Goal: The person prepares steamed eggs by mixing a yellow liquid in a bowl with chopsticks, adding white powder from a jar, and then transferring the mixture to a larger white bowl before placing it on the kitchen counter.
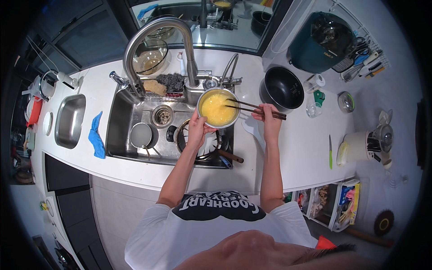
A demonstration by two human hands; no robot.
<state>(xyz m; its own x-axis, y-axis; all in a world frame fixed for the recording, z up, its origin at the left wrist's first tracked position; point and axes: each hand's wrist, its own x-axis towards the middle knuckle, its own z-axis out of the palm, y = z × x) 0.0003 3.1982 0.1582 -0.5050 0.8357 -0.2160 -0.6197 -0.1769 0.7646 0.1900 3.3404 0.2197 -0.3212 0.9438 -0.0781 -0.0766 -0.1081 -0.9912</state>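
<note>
My left hand (196, 129) grips the near left side of a round metal bowl (238, 113), thumb on its rim. Inside is yellow liquid that looks like beaten egg (214, 114), with froth on top. A pair of dark chopsticks (251, 108) is held in my right hand (269, 118), their tips in the yellow liquid. The bowl is above the right part of a steel sink (135, 111). A slim curved tap (231, 65) ends over the bowl's far rim; whether water runs from it is hard to tell.
Below the bowl, a lidded pan (206, 145) and a small pot (141, 135) stand in the sink. A large tap (158, 23) arches over it. Right of my right hand sits a black inner pot (283, 88). A green-handled knife (330, 155) and blue cloth (97, 138) lie on the counter.
</note>
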